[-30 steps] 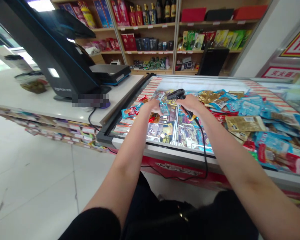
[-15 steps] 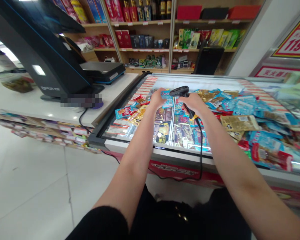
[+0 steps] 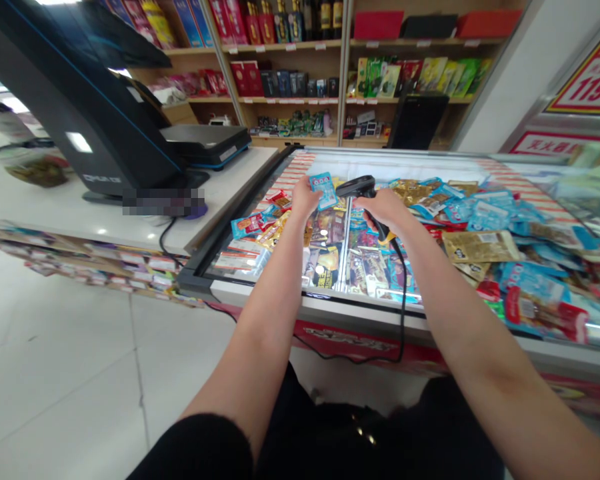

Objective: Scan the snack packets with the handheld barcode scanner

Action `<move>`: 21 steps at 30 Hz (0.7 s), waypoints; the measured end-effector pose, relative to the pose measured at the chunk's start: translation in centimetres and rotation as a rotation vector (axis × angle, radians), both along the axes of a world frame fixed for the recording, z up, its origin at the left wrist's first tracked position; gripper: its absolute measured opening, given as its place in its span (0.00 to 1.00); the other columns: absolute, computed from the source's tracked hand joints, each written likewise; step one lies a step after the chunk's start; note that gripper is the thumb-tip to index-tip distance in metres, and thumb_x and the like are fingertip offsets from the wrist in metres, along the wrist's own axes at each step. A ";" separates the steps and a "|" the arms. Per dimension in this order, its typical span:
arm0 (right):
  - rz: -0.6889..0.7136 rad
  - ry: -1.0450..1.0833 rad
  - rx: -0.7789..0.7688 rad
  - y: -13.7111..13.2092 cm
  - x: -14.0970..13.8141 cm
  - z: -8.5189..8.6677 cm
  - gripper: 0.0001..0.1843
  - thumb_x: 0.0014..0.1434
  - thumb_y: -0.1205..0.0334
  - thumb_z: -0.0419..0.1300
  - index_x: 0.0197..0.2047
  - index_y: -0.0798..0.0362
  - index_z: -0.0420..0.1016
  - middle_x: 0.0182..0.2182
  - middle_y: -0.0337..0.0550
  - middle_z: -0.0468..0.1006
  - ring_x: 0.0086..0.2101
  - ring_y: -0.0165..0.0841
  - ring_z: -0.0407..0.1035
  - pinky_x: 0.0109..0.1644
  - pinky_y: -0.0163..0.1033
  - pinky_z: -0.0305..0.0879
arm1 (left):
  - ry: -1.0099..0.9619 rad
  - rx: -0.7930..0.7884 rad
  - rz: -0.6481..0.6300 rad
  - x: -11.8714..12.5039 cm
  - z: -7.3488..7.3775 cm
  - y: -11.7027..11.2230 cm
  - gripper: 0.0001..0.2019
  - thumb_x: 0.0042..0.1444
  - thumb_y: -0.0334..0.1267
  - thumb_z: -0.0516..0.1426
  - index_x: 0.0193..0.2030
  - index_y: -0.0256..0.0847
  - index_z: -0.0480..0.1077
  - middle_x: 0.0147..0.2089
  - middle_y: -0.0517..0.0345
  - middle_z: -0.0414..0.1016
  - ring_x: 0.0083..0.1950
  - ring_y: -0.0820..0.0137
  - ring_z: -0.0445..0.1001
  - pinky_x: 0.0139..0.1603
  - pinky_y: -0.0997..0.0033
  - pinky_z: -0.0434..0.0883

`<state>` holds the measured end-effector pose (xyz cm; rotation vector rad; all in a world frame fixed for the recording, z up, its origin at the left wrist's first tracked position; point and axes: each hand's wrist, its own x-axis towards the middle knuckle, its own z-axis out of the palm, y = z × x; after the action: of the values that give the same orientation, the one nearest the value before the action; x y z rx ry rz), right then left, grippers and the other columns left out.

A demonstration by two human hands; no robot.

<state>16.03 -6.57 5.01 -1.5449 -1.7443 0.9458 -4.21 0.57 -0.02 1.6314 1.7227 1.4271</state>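
My left hand (image 3: 303,198) is closed on a small blue snack packet (image 3: 323,191), holding it upright over the glass-topped freezer (image 3: 360,303). My right hand (image 3: 384,208) grips a black barcode scanner (image 3: 357,186) whose head points left at the packet, a few centimetres from it. The scanner's black cable (image 3: 401,307) hangs down over the freezer's front edge. Below both hands, several blue, gold and red snack packets (image 3: 480,223) lie piled on the glass lid.
A white counter (image 3: 70,213) on the left carries a black checkout terminal (image 3: 80,107) and a flat black scale (image 3: 205,143). Wooden shelves (image 3: 300,67) of boxed goods fill the back wall. Red price signs (image 3: 587,83) hang at the right. White floor tiles (image 3: 70,373) lie below left.
My left hand lifted the blue packet from low over the pile and turned it upright, to the left of the scanner head. The scanner stayed nearly in place.
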 end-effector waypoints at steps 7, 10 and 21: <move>0.003 -0.015 -0.004 0.2 0.2 -0.2 0.14 0.52 0.60 0.59 0.18 0.53 0.66 0.15 0.46 0.71 0.14 0.32 0.64 0.20 0.37 0.61 | 0.009 0.009 0.008 -0.2 -0.2 0.5 0.16 0.43 0.26 0.57 0.42 0.38 0.72 0.38 0.56 0.78 0.41 0.64 0.76 0.49 0.64 0.73; 0.008 -0.013 -0.006 0.1 0.2 -0.2 0.16 0.52 0.59 0.60 0.16 0.53 0.64 0.13 0.45 0.69 0.14 0.31 0.63 0.19 0.37 0.60 | 0.020 0.022 0.006 -0.2 -0.3 0.6 0.17 0.43 0.26 0.57 0.43 0.38 0.72 0.40 0.56 0.78 0.43 0.65 0.76 0.49 0.65 0.73; 0.001 0.039 -0.019 -0.2 0.1 0.0 0.15 0.51 0.61 0.61 0.17 0.53 0.64 0.14 0.45 0.68 0.14 0.30 0.62 0.19 0.37 0.59 | 0.020 0.024 0.000 0.0 0.0 0.0 0.19 0.42 0.25 0.56 0.44 0.38 0.73 0.41 0.54 0.79 0.45 0.63 0.76 0.49 0.65 0.72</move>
<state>16.12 -6.77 5.01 -1.5277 -1.7138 0.9894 -4.20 0.61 0.00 1.6639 1.7228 1.4410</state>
